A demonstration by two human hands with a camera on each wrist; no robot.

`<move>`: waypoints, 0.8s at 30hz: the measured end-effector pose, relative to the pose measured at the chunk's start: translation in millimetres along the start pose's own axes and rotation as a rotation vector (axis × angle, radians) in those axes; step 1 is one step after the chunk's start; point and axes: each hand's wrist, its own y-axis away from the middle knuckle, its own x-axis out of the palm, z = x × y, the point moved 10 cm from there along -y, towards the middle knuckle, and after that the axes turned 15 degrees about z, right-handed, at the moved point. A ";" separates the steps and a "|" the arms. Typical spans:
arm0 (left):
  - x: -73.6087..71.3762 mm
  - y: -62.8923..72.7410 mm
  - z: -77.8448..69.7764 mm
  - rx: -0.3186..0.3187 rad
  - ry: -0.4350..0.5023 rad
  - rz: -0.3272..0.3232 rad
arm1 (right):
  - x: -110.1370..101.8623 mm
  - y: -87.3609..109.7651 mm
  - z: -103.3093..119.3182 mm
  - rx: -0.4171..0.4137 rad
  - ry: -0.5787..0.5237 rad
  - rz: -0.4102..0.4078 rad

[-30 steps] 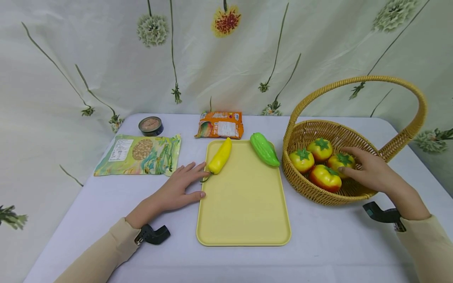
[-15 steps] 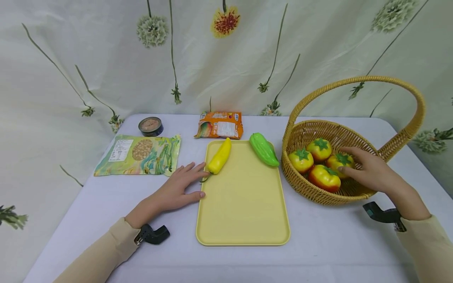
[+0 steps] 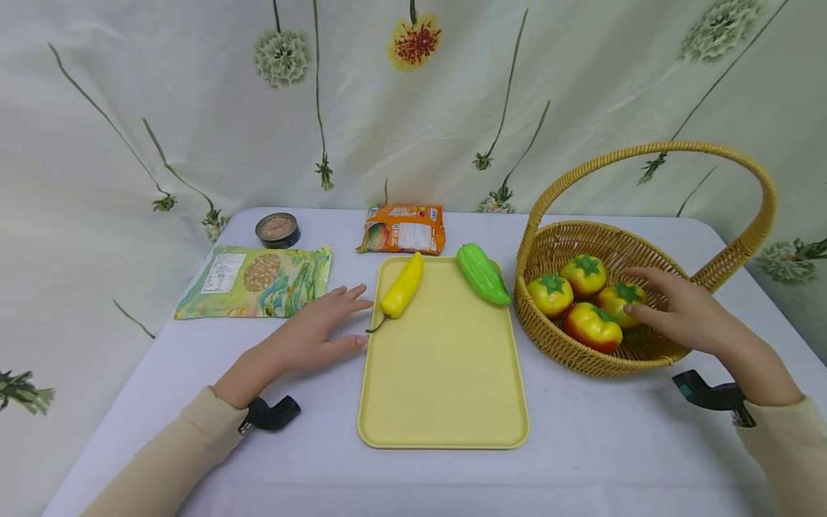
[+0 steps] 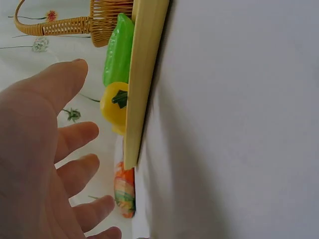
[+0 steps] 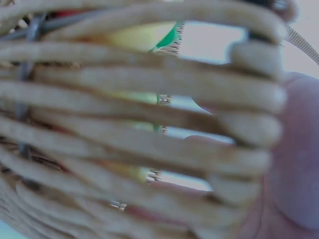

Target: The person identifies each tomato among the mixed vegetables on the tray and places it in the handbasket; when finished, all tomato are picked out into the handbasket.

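My left hand (image 3: pixel 316 332) hovers beside the left rim of a yellow tray (image 3: pixel 446 380), fingers spread and holding nothing. A yellow pepper (image 3: pixel 402 289) with a dark stem lies across the tray's upper left, just right of those fingers. At the upper right corner of the tray is a green pepper (image 3: pixel 483 274). My right hand (image 3: pixel 688 309) reaches over the near right rim of a wicker basket (image 3: pixel 594 365), thumb and fingers parted around the right side of a yellow persimmon-like fruit (image 3: pixel 617 296). Weave blurs the right wrist view; contact with the fruit is unclear.
Several yellow-red fruits (image 3: pixel 591 330) sit in the basket, whose tall handle (image 3: pixel 652 147) arches above. A green patterned bag (image 3: pixel 258 281) lies left of the tray. Behind are a round tin (image 3: pixel 278 230) and an orange packet (image 3: pixel 402 228). A flowered cloth hangs at the back.
My left hand has lifted slightly and drawn left, away from the tray's edge. The right hand has shifted a little to the right. The peppers and fruits stay put.
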 end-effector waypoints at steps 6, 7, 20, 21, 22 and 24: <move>-14.3 2.0 -0.7 0.007 -0.014 -0.023 | -3.2 3.3 1.7 -0.018 0.009 -0.003; -16.0 2.4 -1.2 0.009 -0.012 -0.025 | -3.4 3.5 1.9 -0.018 0.012 -0.001; -28.3 5.4 -3.3 -0.005 -0.034 -0.042 | -6.6 7.2 5.8 -0.020 0.046 0.016; -28.9 5.3 -3.4 -0.008 -0.035 -0.043 | -6.6 7.3 5.9 -0.019 0.046 0.017; -29.3 5.4 -3.4 -0.011 -0.037 -0.043 | -6.6 7.4 5.9 -0.018 0.046 0.017; -30.2 5.6 -3.7 -0.016 -0.044 -0.042 | -6.4 7.2 6.0 -0.017 0.047 0.017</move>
